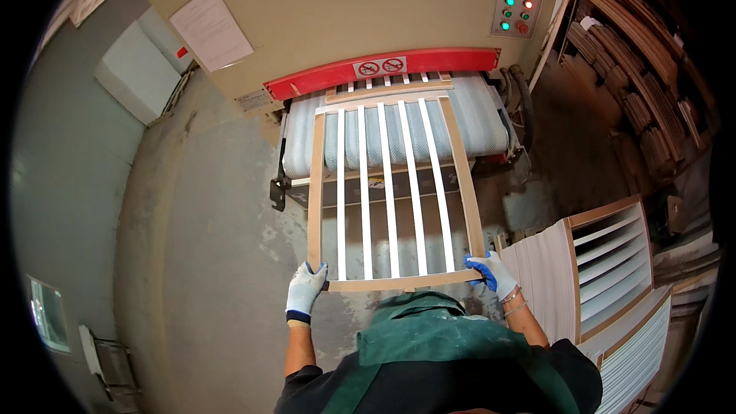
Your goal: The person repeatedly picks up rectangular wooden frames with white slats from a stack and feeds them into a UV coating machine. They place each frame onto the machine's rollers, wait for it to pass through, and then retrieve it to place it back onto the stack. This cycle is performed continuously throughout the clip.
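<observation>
A rectangular slatted frame [402, 281] with brown edges and several white slats is held level in front of me. My left hand [307, 289], in a white and blue work glove, grips its near left corner. At the near right corner my right hand [493, 273], gloved the same way, is closed around the edge. The far end of the frame rests over a pale textured conveyor belt [479, 126]. Just beyond it, a second slatted frame [360, 93] lies on the belt, partly hidden under the machine's red guard [307, 80].
A large beige machine [368, 0] stands ahead, with a panel of lit buttons [519, 0] at its right. Stacked slatted frames [544, 268] rise close by my right arm. Piles of brown boards [636, 77] fill the far right. A grey wall [61, 153] runs along the left.
</observation>
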### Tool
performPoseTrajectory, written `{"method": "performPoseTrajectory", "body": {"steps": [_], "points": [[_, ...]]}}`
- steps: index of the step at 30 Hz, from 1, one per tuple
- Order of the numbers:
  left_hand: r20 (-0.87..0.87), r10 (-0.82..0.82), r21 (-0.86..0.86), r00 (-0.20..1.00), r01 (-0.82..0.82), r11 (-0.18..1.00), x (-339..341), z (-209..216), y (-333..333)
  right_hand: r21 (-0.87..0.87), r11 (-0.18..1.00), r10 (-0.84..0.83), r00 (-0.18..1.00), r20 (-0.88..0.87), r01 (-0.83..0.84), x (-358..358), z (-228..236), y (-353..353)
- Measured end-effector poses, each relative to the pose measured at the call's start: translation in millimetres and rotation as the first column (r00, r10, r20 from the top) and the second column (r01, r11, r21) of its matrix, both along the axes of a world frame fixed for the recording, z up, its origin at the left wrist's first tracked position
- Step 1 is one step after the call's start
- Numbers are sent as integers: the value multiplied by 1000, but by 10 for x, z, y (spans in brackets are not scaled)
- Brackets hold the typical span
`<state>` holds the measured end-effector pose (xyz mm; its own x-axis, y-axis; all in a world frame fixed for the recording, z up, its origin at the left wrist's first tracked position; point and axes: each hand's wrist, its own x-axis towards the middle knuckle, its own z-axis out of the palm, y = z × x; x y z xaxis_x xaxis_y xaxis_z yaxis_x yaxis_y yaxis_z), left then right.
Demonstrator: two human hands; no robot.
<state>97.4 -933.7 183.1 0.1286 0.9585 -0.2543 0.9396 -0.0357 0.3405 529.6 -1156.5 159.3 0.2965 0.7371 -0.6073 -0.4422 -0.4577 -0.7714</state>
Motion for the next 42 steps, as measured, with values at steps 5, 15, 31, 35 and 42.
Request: {"method": "performPoseTrajectory", "body": {"steps": [5,15,31,35,42], "points": [[-45,-132,14,990,133,991,24,-42,233,26,999,-27,1000,-14,28,100,-65,177],[-105,-397,76,912,405,911,152,-123,704,49,995,-82,992,-98,88,269,-71,506],[615,208,-304,761,-14,953,507,-261,1662,-299,618,60,336,940,727,528,-688,-1510],[613,-20,-56,790,68,996,727,-64,1794,-545,290,507,356,785,787,986,-187,-2224],[205,-414,330,887,336,882,1727,541,1468,-692,165,669,436,602,703,1401,-641,-2849]]}}
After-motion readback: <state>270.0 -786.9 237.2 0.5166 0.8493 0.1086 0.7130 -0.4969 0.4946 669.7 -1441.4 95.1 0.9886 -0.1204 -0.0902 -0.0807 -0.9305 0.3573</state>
